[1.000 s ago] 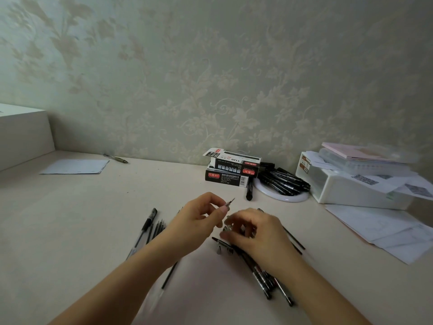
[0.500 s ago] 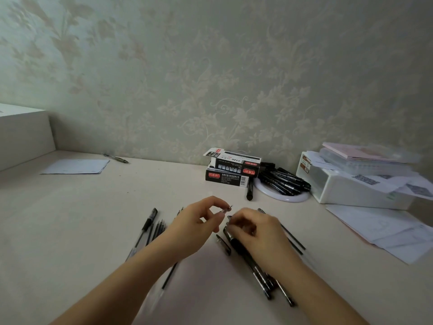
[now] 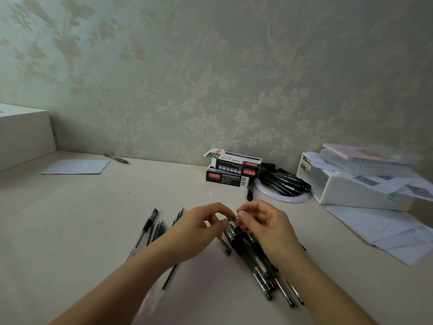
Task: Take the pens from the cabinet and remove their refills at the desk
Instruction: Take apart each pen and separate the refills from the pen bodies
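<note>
Both sets of fingers meet over one small silvery pen tip [image 3: 232, 218], held just above the tabletop [image 3: 82, 219]. The left hand [image 3: 201, 228] pinches it between curled thumb and forefinger; the right hand [image 3: 264, 227] pinches the same spot from the other side, its fingers curled round the upper end of a black pen [image 3: 236, 233].

Under the right hand lies a heap of black pens [image 3: 262, 270], overlapping too closely to count. One short black cap [image 3: 224, 247] lies just left of the heap. Left of the left hand, one clear-barrelled pen [image 3: 144, 233] lies beside a bunch of thin refills [image 3: 159, 229], about five.

Further back stand two stacked pen boxes [image 3: 230, 172], with more black pens on one white round plate [image 3: 284, 186], one white bin [image 3: 346, 186], loose papers [image 3: 386, 233], one sheet [image 3: 77, 166] and one lone pen [image 3: 116, 158].
</note>
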Available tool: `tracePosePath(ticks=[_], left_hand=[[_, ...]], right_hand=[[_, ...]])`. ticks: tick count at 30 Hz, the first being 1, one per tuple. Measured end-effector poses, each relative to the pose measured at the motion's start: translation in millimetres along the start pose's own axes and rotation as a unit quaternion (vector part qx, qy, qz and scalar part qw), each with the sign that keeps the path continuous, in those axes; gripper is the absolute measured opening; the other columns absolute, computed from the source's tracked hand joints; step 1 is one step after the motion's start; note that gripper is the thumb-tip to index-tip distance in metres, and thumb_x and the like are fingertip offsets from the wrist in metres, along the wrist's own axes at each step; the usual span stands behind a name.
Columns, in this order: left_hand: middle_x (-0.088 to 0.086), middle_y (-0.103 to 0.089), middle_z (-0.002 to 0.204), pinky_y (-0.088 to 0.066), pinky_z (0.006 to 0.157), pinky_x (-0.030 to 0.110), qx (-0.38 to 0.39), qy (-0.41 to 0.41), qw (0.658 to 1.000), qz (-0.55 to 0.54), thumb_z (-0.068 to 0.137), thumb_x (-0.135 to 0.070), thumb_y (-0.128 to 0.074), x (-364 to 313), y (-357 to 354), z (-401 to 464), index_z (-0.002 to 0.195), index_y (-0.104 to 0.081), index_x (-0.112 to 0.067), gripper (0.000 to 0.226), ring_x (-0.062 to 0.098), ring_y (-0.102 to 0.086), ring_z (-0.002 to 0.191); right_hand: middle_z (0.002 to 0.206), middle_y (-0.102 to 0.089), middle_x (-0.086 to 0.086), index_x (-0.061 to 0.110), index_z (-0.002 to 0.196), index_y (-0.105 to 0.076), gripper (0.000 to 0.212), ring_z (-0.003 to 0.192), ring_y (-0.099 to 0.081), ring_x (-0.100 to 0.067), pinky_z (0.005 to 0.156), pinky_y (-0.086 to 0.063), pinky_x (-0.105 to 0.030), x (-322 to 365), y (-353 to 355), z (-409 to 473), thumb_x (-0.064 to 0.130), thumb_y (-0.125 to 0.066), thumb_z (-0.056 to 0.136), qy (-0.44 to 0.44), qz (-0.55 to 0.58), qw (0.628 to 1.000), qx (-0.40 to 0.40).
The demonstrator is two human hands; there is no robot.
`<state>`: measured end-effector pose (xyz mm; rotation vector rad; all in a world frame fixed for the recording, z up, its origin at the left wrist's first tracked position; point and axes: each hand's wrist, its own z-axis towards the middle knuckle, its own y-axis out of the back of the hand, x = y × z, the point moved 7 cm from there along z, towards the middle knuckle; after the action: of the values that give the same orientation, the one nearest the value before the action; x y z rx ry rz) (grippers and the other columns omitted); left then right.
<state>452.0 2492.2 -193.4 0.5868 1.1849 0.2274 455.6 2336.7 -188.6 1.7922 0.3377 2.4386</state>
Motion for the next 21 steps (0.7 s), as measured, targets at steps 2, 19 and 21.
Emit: tracePosePath(ticks=[2, 19, 21], left_hand=[[-0.014, -0.061, 0.068, -0.037, 0.049, 0.011, -0.003, -0.005, 1.0, 0.003, 0.094, -0.032, -0.056, -2, 0, 0, 0.096, -0.063, -0.044, 0.013, 0.0, -0.044, 0.047], [-0.017, -0.066, 0.082, -0.049, 0.065, 0.02, -0.035, -0.102, 0.988, 0.115, 0.091, -0.025, -0.062, -19, 3, -5, 0.091, -0.064, -0.039, 0.013, 0.013, -0.059, 0.072], [-0.018, -0.065, 0.083, -0.046, 0.064, 0.015, -0.031, -0.111, 0.986, 0.119, 0.09, -0.026, -0.063, -20, 2, -4, 0.091, -0.063, -0.039, 0.014, 0.012, -0.059, 0.074]], right_hand=[[0.081, -0.076, 0.002, 0.023, 0.092, -0.071, 0.008, 0.074, -0.07, -0.005, 0.069, -0.051, -0.011, -1, -3, -1, 0.016, -0.066, 0.092, -0.006, 0.009, 1.0, 0.017], [0.06, -0.061, 0.006, 0.024, 0.076, -0.063, 0.03, 0.054, -0.054, -0.004, 0.055, -0.045, -0.02, -4, -5, -1, 0.047, -0.056, 0.094, 0.03, -0.129, 0.99, 0.056], [0.053, -0.047, 0.005, 0.018, 0.068, -0.056, 0.042, 0.05, -0.041, -0.004, 0.05, -0.036, -0.02, -4, -4, -1, 0.051, -0.052, 0.094, 0.048, -0.165, 0.984, 0.039]])
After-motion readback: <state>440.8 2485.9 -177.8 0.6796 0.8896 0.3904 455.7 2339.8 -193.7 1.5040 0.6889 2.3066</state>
